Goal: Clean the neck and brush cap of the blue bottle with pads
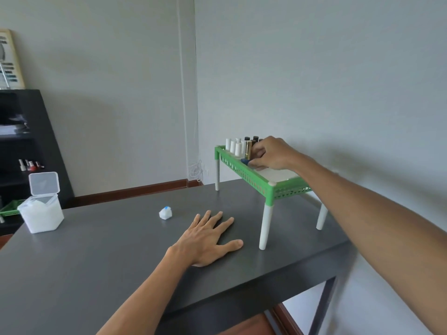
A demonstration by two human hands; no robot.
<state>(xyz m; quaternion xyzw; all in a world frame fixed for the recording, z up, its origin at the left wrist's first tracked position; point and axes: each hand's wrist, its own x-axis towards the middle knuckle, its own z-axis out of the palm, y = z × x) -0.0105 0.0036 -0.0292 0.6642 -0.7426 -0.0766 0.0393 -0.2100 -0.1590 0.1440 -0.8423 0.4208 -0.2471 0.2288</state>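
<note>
Home room: dark desk (121, 262), bookshelf (29, 141)

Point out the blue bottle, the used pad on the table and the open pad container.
blue bottle (245, 161): head view, blue end showing beside the right hand's fingers.
used pad (165, 213): head view, white crumpled body.
pad container (41, 215): head view, front wall.

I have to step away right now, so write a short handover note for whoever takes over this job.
Left hand: flat on the grey table, fingers spread, holding nothing.
Right hand: reached onto the green rack, fingers curled round the blue bottle.
Pad box: far left on the table, lid open.
Crumpled pad with a blue stain lies mid-table, so some wiping looks done.
Left: cannot tell whether the cleaning is finished; check the neck and brush cap.
</note>
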